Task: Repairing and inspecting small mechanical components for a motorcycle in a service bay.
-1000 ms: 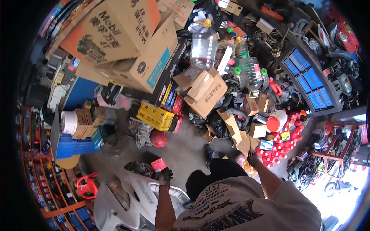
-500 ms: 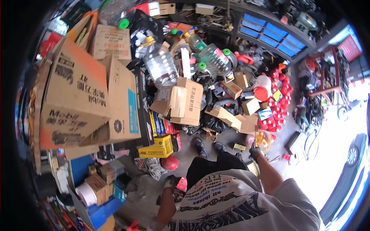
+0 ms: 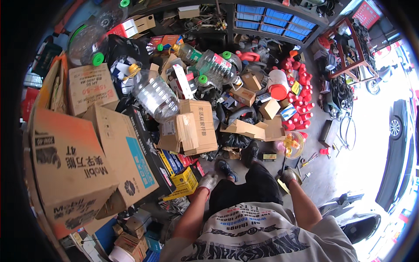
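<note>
My left hand (image 3: 207, 182), in a pale grey glove, has its fingers curled beside a yellow box (image 3: 184, 180); a bit of red shows at its wrist, and what it holds is hidden. My right hand (image 3: 288, 175), also gloved, is closed on a thin dark rod (image 3: 284, 162) that points up toward a clear round container with yellow and pink contents (image 3: 291, 142). A small olive-yellow box (image 3: 269, 156) lies on the floor left of the rod. My two shoes (image 3: 224, 167) stand before a pile of cardboard (image 3: 198, 126) and black bags.
Large cartons (image 3: 70, 161) are stacked at left, big plastic bottles (image 3: 155, 94) behind. Several red bottles (image 3: 301, 105) crowd the right of the pile. A blue-drawered rack (image 3: 275, 22) stands at the back. A white scooter (image 3: 358, 222) and a car (image 3: 393, 131) are at right, by the bright opening.
The view has swung and I have moved up to the pile, both feet now before it. My left hand is higher in the picture; the red box seen in it earlier is largely hidden.
</note>
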A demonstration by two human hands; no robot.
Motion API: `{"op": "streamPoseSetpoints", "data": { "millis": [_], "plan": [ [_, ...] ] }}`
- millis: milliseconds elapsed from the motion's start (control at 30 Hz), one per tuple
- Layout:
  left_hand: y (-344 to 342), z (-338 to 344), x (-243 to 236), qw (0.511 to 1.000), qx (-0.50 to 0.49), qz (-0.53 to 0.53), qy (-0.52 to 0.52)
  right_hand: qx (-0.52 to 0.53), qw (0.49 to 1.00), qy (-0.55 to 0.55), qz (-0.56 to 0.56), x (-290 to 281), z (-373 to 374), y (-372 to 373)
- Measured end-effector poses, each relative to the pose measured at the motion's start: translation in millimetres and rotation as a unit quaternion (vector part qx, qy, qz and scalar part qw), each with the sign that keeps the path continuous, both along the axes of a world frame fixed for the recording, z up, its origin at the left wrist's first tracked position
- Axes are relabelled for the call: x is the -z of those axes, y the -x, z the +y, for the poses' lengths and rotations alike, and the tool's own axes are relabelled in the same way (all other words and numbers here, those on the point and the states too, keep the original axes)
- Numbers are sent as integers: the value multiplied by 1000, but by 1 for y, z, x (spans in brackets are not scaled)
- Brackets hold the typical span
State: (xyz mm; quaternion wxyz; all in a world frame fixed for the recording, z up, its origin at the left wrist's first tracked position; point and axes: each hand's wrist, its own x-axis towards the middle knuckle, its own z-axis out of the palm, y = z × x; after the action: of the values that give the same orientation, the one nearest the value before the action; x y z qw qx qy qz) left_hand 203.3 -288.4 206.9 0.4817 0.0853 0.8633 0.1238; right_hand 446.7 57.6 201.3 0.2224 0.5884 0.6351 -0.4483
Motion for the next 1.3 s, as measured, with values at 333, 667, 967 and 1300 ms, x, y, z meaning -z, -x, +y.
{"op": "streamPoseSetpoints", "data": {
  "millis": [333, 667, 967, 1300],
  "plan": [
    [83, 147, 84, 993, 11, 117, -13, -106, 993, 27, -48, 67, 14, 53],
    [149, 264, 211, 962, 124, 222, 96, -184, 978, 83, -45, 113, 55, 80],
    [179, 290, 268, 940, 201, 203, 188, -265, 953, 147, -22, 140, 86, 96],
    [200, 291, 233, 977, 141, 83, 138, -378, 899, 219, 14, 174, 105, 190]
  ]
}}
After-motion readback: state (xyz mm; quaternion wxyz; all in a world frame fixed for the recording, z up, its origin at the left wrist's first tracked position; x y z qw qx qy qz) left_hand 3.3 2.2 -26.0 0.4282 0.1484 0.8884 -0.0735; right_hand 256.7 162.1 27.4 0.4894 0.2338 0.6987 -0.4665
